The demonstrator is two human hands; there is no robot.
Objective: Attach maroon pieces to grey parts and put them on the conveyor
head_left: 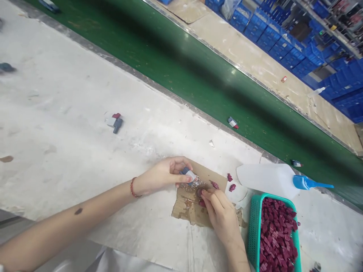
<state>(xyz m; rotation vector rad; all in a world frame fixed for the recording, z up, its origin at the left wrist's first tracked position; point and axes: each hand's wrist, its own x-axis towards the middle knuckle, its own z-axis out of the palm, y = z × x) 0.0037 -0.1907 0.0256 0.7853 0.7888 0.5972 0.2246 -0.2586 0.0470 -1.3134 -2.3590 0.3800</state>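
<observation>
My left hand (pixel 167 173) is closed around a small grey and dark blue plastic part (pixel 188 173), held above a torn piece of brown cardboard (pixel 181 207). Small shiny metal bits (pixel 195 184) lie on the cardboard just below that part. Over the right half of the cardboard, my right hand (pixel 222 213) pinches with thumb and fingertips. What sits in the pinch is mostly hidden; something small and dark shows at the fingertips, and a bit of maroon shows beneath them. A maroon plastic piece (pixel 214 184) lies just beyond the right hand.
Right of my hands stands a green basket (pixel 253 226) full of maroon pieces (pixel 278 234). Behind it lies a white squeeze bottle (pixel 266 179) with a blue nozzle. A green conveyor belt (pixel 170 64) crosses beyond, carrying a few small parts. An assembled part (pixel 115 122) rests at left.
</observation>
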